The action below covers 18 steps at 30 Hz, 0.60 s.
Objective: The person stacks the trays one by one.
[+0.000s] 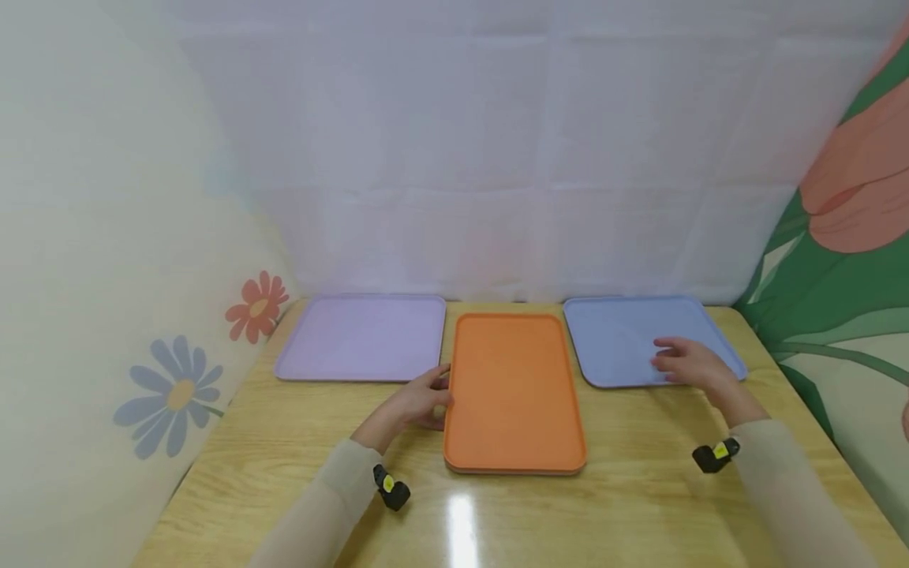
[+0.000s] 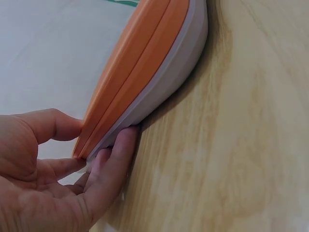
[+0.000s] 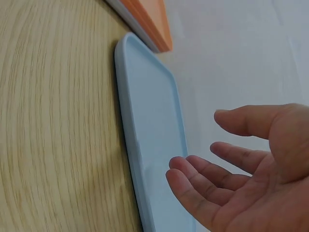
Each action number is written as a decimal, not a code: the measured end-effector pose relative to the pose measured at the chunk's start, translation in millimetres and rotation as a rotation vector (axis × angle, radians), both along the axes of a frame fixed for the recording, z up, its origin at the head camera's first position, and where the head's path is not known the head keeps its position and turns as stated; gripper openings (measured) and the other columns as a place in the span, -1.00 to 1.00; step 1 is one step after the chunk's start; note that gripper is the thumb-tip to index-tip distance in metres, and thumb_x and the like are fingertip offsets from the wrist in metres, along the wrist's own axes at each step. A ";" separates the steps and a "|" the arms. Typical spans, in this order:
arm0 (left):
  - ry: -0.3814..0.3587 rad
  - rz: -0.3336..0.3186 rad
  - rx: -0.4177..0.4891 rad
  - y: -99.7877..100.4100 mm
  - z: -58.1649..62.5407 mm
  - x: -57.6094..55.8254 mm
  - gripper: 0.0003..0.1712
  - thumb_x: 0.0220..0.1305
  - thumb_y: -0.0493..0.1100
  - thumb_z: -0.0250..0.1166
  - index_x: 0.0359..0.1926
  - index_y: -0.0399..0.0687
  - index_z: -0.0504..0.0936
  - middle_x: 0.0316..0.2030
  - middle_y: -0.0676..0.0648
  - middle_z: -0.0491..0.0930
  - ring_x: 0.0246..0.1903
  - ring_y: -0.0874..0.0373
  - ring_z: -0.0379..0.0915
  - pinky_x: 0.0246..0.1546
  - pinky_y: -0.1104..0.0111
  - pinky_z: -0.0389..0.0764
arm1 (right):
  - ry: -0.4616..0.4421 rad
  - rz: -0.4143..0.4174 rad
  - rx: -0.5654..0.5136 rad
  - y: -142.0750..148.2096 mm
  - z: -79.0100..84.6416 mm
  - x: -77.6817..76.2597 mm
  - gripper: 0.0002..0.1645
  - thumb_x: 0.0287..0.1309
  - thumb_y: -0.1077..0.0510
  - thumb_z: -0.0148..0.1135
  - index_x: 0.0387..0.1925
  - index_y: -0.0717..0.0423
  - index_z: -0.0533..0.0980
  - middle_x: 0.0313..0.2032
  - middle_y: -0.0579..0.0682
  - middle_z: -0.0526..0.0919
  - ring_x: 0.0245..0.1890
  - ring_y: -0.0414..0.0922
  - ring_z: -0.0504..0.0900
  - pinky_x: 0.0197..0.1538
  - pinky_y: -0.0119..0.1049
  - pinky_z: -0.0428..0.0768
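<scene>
**Left hand grasping the stacked trays, right hand loose above the blue tray**

The stacked trays sit in the middle of the counter, long sides running away from the person. The left hand's grip is on their left edge: the thumb meets the orange side, with fingers at the lower edge and underneath. Its wrist view shows two orange rims above a pale tray. Whether the stack is raised there, I cannot tell.

The right hand's grip is released, its fingers relaxed and slightly bent, over the right part of the blue tray.

Room at the sides is tight. A narrow strip of wood separates the stack from the lavender tray on the left. On the right, the gap to the blue tray is slimmest at the far end and widens toward the person. Both side trays have their far edges close to the white cloth. The stack's near edge reaches closer to the person than theirs, and a broad stretch of wood-grain surface lies in front of it.
</scene>
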<state>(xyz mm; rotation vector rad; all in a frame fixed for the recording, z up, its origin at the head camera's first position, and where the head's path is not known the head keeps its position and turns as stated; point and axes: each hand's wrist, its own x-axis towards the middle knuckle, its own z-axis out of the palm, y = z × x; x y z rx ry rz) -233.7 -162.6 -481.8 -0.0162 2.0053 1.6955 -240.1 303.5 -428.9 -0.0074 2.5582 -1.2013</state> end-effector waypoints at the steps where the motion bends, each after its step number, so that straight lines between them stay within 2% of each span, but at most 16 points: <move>1: -0.003 -0.001 0.003 -0.3 0.0 0.1 -0.01 0.21 -0.45 0.14 0.61 -0.15 -0.07 0.41 -0.39 0.18 0.24 -0.17 0.31 -0.18 -0.04 0.74 | 0.000 0.004 0.004 4.4 -0.5 -0.4 -0.26 0.49 0.14 0.03 0.43 0.57 0.06 0.30 0.60 0.27 0.21 0.35 0.48 0.21 0.07 0.58; 10: -0.025 -0.006 0.035 -3.0 1.4 1.2 -0.07 0.32 -0.42 0.16 0.61 -0.16 -0.07 0.41 -0.36 0.18 0.24 -0.14 0.30 -0.15 0.00 0.74 | 0.026 -0.050 0.026 45.8 -7.0 -2.9 -0.24 0.50 0.16 0.00 0.42 0.62 0.00 0.31 0.66 0.20 0.20 0.36 0.47 0.19 0.07 0.59; 18: -0.021 0.004 0.031 -3.0 1.1 2.6 -0.10 0.34 -0.40 0.17 0.60 -0.17 -0.04 0.39 -0.36 0.19 0.19 -0.12 0.35 -0.16 0.03 0.74 | 0.118 -0.069 0.219 65.9 -9.3 -8.0 -0.25 0.47 0.09 0.01 0.40 0.58 0.09 0.30 0.63 0.22 0.26 0.51 0.29 0.23 0.30 0.42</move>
